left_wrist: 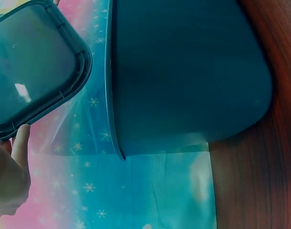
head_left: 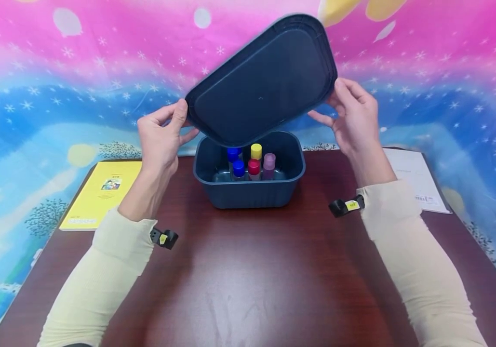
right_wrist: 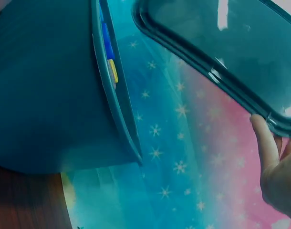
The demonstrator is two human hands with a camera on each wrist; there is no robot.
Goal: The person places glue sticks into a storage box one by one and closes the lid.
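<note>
A dark blue-grey lid [head_left: 261,86] is held up in the air, tilted with its right end higher and its rimmed underside facing me. My left hand [head_left: 161,135] pinches its lower left corner, thumb on the near face. At the right edge my right hand [head_left: 356,115] grips the lid between thumb and fingers. Below it, a matching plastic box [head_left: 252,195] stands uncovered on the table. Inside stand several capped bottles or tubes: blue caps [head_left: 238,167], a yellow cap [head_left: 256,151], a red cap [head_left: 254,166] and a pale purple one [head_left: 269,164]. The lid partly hides the box's back left.
On the dark wooden table [head_left: 248,270], a yellow book [head_left: 100,193] lies at the left and a white book [head_left: 417,178] at the right, behind my right forearm. A pink and blue patterned cloth [head_left: 100,62] hangs behind the table.
</note>
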